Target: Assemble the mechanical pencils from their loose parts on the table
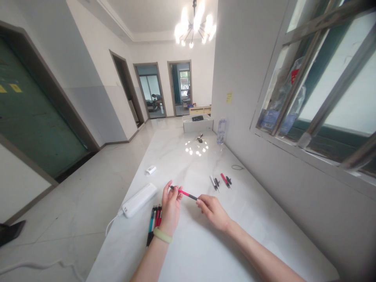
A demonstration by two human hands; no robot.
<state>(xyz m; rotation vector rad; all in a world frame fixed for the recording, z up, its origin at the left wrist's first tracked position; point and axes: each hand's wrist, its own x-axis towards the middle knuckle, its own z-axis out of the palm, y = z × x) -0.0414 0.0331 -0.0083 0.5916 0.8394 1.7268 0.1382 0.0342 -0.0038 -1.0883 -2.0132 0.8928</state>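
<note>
A red and black pen (186,193) is held above the white table (194,250), between my two hands. My left hand (171,205), with a pale green bangle at the wrist, pinches its upper end. At its black lower end, the fingertips of my right hand (214,211) are closed on the tip. Several pens (154,219), some teal and some red, lie partly hidden under my left wrist. Beyond my right hand rest a white pen barrel (213,182) and a red pen barrel (225,179), each beside small black pieces.
Left on the table are a white power strip (140,199) with a cord and a white adapter (150,170). A hair tie (237,167) lies near the wall. Farther off are keys (200,138), a clear bottle (221,131) and a white box (197,125). A barred window (317,86) is at right.
</note>
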